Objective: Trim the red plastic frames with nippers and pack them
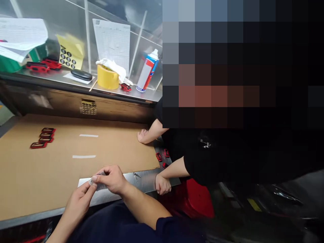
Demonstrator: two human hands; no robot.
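Observation:
My left hand (80, 199) and my right hand (111, 178) meet at the near edge of the bench, fingers pinched together on a small clear plastic piece (97, 184). What the piece is I cannot make out. Both hands hover over the metal rim (141, 180) in front of the brown cardboard sheet (76, 158). A row of several red-and-black badges (43, 137) lies on the cardboard at the far left, well away from my hands.
A co-worker in black leans in from the right, one hand (143, 136) on the cardboard's edge, the other a fist (162, 185) on the rim. The back shelf holds a yellow tape roll (107, 77), spray can (147, 71), white cloth, papers and red parts (43, 65).

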